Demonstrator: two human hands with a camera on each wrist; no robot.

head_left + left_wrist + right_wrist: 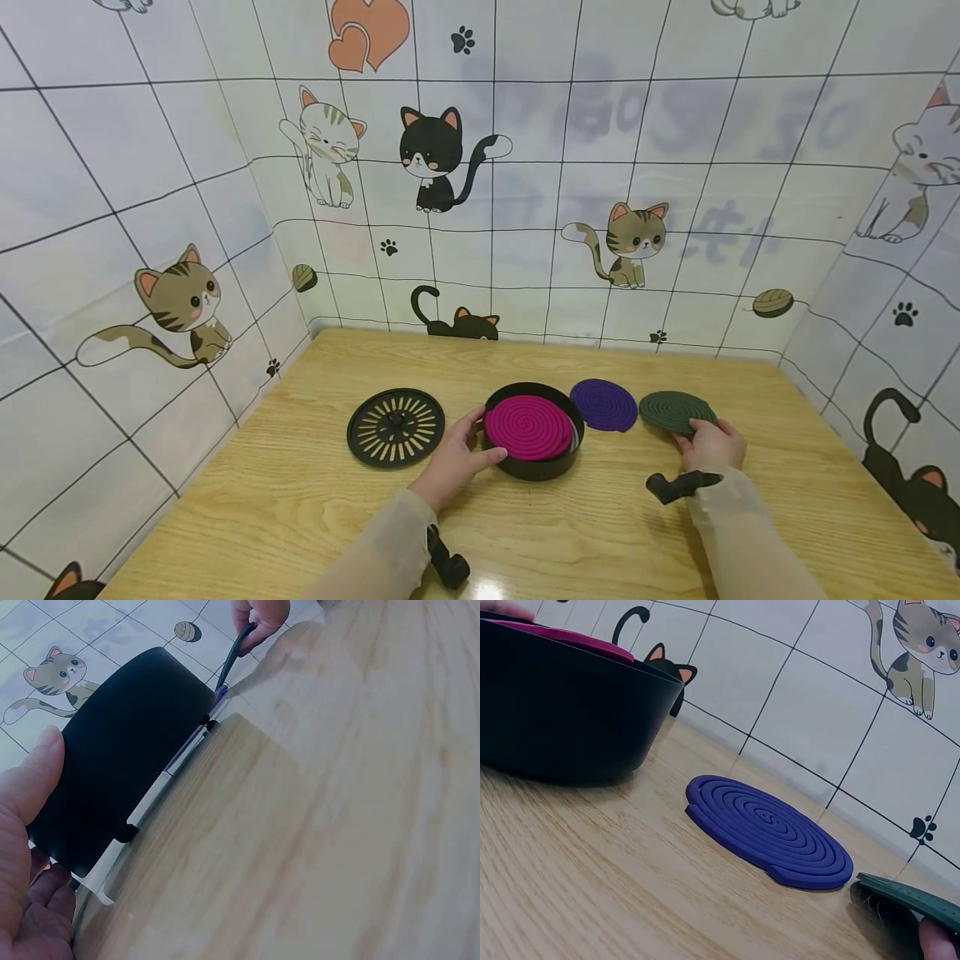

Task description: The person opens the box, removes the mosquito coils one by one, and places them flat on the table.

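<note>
Left hand (455,460) on a black pan (536,470), right hand (714,447) on a green coil (675,408).
The left grip is clamped on the pan's side, a pink coil (528,427) in its mouth; the right grip pinches the green coil's near edge, tilted over the surface (570,533). Beyond: a slotted lid (372,439) at left, a purple coil (603,406), a cat-patterned wall (525,275).
</note>
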